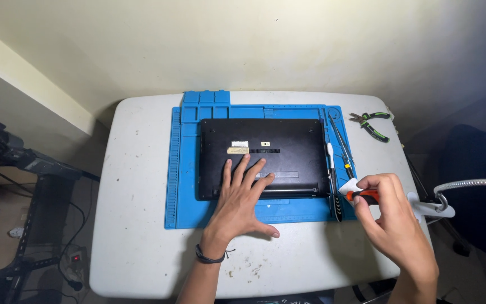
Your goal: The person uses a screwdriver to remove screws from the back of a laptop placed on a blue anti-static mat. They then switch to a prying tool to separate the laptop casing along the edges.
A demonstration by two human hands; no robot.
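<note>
A black laptop [265,152] lies upside down on a blue work mat [182,186]. My left hand [242,202] rests flat on the laptop's near edge, fingers spread, thumb on the mat. My right hand [389,217] grips an orange-handled screwdriver [364,196]; its thin shaft points left toward the laptop's near right corner. A small white object sits by my right fingertips at the handle.
The mat lies on a white table [136,225]. Tweezers and slim tools [336,163] line the mat's right strip. Green-handled pliers [372,124] lie at the far right. A flexible metal lamp arm [468,184] enters from the right. A dark stand and cables sit left of the table.
</note>
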